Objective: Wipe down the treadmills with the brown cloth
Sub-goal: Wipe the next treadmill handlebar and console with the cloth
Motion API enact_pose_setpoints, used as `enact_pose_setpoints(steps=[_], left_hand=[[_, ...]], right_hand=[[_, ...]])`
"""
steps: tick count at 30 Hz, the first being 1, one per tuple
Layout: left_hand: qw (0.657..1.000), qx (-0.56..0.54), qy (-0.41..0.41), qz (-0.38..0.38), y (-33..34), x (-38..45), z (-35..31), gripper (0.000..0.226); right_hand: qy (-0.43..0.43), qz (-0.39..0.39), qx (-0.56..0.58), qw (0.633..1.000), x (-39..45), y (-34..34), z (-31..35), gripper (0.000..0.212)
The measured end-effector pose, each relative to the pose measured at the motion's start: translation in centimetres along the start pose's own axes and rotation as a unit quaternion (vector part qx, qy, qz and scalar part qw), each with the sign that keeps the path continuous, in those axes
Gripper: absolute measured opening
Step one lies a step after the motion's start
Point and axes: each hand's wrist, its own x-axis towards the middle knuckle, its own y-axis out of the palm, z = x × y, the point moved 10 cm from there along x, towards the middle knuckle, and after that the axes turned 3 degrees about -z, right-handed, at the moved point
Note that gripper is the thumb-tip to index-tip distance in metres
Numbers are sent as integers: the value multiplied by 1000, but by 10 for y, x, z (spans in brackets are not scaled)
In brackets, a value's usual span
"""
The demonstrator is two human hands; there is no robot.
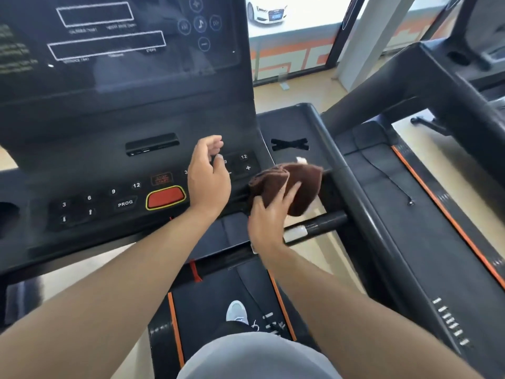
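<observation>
One brown cloth [293, 184] under right hand [269, 214], on treadmill console [114, 127].

Bare forearms (no sleeves), grey shorts [259, 356], one white sneaker [237, 313] with laces

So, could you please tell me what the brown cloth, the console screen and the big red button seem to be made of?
The brown cloth under the right hand looks like soft terry or microfibre: fuzzy pile, thick folds. The console screen appears to be glossy black plastic or glass, judging by its reflections and smears. The red button looks like matte plastic or rubber with a yellow rim; which one cannot be told.
</observation>
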Motion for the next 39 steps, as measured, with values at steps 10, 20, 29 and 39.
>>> enact_pose_setpoints(steps=[10,20,29,39], left_hand=[[999,-13,25,21,-5,9,-24,27],[981,-53,44,181,114,-60,-63,24],[927,-186,-99,312,202,-201,-54,28],[908,-46,-287,303,170,-284,64,14]], right_hand=[[399,127,420,805,-19,61,0,52],[178,-37,473,862,13,-181,29,39],[104,-69,-228,966,-43,-312,-38,80],[65,-60,-498,863,-18,-266,-101,120]])
